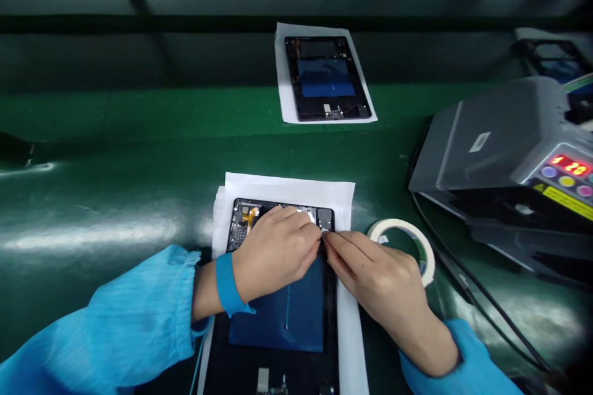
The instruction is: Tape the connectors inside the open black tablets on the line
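An opened tablet [259,315] lies back-side up on a white sheet [290,188] in front of me, its circuit board and blue battery panel showing. My left hand [275,250] rests on the tablet's upper part, fingers curled and pressing near the top right corner. My right hand [375,278] meets it there, fingertips pinched together at a small part by the black component [325,219]. What the fingertips hold is too small to make out. Both arms wear blue sleeves, and the left wrist has a blue strap [227,284].
A roll of pale tape [428,253] lies right of the tablet. A grey machine [500,154] with a red number display and coloured buttons stands at the right, cables [482,302] running from it. A second opened tablet [327,77] on a white sheet lies farther back on the green belt [115,197].
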`<state>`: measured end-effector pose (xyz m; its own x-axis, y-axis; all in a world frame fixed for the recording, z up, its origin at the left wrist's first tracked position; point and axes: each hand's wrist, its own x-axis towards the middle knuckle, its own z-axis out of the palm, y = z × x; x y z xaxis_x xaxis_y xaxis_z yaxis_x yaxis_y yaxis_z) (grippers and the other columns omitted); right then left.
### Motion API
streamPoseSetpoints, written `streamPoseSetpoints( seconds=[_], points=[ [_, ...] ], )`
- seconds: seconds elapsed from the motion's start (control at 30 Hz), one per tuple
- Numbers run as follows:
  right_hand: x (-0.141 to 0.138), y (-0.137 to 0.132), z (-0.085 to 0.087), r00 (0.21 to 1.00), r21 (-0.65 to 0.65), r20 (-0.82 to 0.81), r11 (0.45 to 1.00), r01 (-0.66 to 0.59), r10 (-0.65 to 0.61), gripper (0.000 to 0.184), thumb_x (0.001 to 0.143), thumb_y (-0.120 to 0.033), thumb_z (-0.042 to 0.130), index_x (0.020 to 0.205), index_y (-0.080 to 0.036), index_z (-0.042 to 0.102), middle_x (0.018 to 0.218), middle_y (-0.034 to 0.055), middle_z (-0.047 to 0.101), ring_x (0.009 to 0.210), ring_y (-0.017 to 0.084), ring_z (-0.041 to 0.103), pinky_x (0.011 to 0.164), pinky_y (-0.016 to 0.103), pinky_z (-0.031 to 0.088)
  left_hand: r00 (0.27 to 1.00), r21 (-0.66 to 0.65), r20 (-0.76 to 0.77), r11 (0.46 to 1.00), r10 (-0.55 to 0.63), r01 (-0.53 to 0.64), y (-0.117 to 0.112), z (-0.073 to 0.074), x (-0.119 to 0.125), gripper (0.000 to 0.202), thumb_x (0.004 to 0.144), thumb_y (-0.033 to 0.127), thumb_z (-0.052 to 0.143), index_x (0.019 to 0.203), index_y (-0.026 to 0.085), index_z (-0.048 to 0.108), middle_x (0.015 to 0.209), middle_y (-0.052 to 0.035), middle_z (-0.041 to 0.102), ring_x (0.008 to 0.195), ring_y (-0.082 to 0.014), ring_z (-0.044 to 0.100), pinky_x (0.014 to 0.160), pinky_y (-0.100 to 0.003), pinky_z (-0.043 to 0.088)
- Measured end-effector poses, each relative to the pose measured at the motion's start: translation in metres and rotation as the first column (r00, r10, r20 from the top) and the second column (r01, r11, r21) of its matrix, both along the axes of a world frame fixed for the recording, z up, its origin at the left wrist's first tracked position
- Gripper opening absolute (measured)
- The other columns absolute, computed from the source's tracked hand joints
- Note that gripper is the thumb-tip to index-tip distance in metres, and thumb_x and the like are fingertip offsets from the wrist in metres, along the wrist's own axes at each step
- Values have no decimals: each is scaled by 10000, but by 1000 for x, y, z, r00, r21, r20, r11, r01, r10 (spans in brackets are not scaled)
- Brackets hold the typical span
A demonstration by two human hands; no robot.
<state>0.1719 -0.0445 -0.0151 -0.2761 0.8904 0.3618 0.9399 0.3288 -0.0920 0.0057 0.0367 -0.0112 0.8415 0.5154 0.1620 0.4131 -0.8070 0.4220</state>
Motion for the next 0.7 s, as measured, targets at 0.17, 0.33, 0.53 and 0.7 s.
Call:
streamPoseSetpoints(
  seconds=[0.17,0.33,0.53,0.7],
  points=[
    [-3,1,5,997,20,74,1000,11,-13,170,893,-161,509,898,-154,679,760,1,678,506,69,536,476,256,360,1000,15,12,1000,6,-6,0,0,0,181,885,174,492,748,145,607,731,-26,575,701,-177,523,691,-320,441],
    [-6,-3,7,984,-33,178,999,7,-1,189,865,-118,498,956,-131,663,706,11,630,530,105,506,490,282,340,1000,14,19,1000,3,-3,1,1,0,170,884,163,494,762,140,609,736,-27,576,697,-178,519,688,-320,438],
    [-14,-13,5,977,-98,210,994,48,-26,315,890,-196,473,1172,-104,579,900,75,653,691,166,551,568,321,416,999,-3,-33,1000,0,0,1,1,0,190,900,182,477,786,138,623,738,-34,573,708,-184,518,700,-325,438],
    [8,-40,14,1000,-132,24,991,-7,10,353,906,-296,462,1207,-136,555,1107,109,627,928,217,587,745,343,488,999,-4,-44,1000,17,-18,3,1,0,170,896,182,488,807,152,629,735,-28,575,724,-182,526,702,-313,433]
  ],
)
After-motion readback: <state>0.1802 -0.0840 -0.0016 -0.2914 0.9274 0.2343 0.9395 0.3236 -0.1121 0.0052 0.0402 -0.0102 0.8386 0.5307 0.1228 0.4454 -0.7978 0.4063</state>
